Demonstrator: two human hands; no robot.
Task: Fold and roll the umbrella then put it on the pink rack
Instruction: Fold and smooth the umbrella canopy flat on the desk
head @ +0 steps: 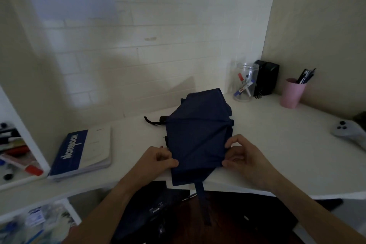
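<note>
- Blue-covered spiral notebook (79, 154) lies left, apart from the work
- Left hand (160, 157) pinches the flattened navy fabric umbrella (198, 134) on the white desk (267, 144)
- Its closing strap (201, 194) dangles past the near edge; panels may slip unfolded
- Right hand (240, 156) pinches the opposite side; open desk lies beyond

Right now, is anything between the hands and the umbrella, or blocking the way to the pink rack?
Nothing is between them: the left hand and right hand already pinch the dark navy fabric umbrella at its side edges on the white desk. No pink rack is in view, so that path cannot be judged.
</note>
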